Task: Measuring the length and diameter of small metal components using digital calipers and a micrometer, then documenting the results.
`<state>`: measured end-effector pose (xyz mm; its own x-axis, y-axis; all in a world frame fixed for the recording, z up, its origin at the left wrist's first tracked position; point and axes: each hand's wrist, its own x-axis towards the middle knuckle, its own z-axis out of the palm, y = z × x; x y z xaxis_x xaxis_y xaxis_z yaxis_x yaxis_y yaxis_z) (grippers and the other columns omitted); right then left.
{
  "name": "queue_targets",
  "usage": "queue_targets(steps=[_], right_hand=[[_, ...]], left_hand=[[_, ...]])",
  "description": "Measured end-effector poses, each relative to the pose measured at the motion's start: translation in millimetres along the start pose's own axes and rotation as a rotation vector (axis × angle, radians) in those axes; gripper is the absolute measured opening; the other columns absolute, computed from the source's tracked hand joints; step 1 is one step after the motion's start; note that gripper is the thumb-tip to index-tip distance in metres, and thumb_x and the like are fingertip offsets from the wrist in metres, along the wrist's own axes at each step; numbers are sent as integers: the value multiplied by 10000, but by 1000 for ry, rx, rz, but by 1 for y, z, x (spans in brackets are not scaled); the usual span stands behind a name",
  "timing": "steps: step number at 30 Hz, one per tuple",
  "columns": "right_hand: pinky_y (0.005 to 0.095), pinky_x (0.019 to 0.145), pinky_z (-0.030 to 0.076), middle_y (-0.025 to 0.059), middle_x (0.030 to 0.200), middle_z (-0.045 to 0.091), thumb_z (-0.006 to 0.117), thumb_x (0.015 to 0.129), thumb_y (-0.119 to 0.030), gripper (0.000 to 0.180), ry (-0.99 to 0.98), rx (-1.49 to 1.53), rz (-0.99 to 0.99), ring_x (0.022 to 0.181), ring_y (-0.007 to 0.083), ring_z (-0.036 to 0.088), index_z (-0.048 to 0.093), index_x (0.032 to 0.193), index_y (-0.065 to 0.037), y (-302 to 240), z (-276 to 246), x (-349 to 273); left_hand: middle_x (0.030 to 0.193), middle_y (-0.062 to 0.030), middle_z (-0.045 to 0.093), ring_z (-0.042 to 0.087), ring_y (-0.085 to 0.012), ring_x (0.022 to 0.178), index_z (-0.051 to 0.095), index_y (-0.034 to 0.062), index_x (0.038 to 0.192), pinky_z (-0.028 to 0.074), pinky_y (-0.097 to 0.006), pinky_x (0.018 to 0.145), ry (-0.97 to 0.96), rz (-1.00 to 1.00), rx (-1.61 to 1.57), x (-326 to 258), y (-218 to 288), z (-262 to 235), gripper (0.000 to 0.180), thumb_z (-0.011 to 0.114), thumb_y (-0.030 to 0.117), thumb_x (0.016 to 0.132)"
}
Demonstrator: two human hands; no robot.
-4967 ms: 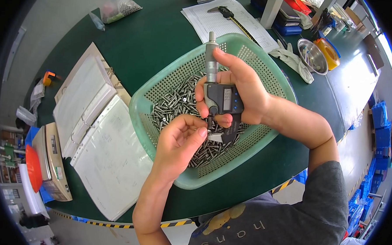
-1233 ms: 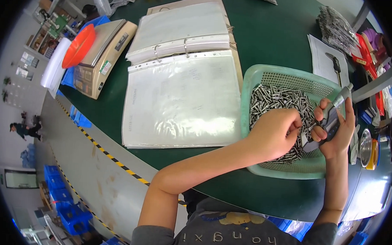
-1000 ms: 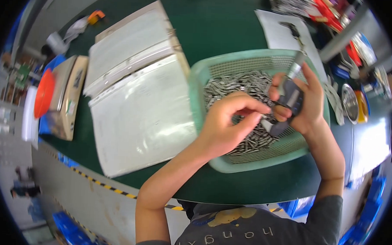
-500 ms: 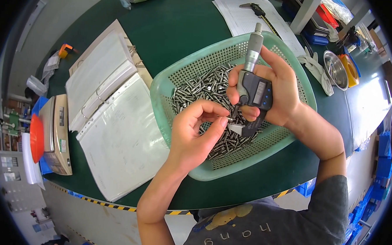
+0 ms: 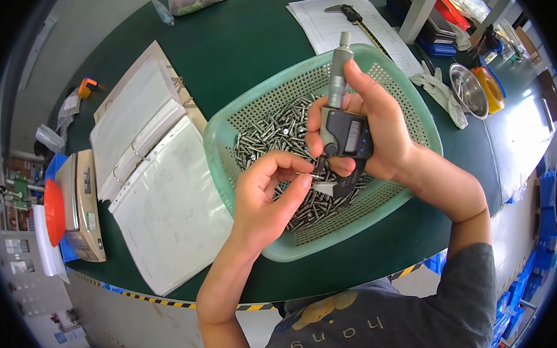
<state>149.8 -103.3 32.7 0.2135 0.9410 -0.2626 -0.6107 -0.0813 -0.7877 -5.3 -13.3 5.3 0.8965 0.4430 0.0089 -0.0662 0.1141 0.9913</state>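
Mid-frame, your right hand (image 5: 380,125) wraps the micrometer (image 5: 339,130), presumably for steadiness; your left hand (image 5: 262,198) pinches a metal pin (image 5: 312,175) by its gap, the green basket (image 5: 213,140) below likely catching drops.

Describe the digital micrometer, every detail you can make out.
The digital micrometer has a silvery, metal-looking barrel, a dark body with a small display and blue buttons, and a curved frame. The right hand grips it above the green perforated basket, barrel pointing away from the person, frame opening leftward. The left hand pinches a small metal part at that opening; whether the measuring faces touch it is too small to tell.
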Motion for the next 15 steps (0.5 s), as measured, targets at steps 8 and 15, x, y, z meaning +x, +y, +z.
queue_targets(steps=[8, 15], right_hand=[[234, 355, 359, 147, 642, 555, 273, 785, -639, 682, 35, 42, 56, 388, 161, 439, 527, 791, -6, -3, 0, 0], [245, 332, 357, 138, 631, 548, 288, 797, -602, 618, 69, 125, 27, 356, 173, 429, 517, 782, -28, -2, 7, 2]], left_hand=[[883, -45, 543, 524, -102, 789, 511, -4, 928, 418, -244, 730, -6, -49, -2, 3, -3, 4, 191, 580, 61, 762], [771, -13, 529, 487, -58, 686, 518, 23, 881, 404, -200, 620, -33, -61, -12, 3, -8, -1, 167, 575, 158, 800]])
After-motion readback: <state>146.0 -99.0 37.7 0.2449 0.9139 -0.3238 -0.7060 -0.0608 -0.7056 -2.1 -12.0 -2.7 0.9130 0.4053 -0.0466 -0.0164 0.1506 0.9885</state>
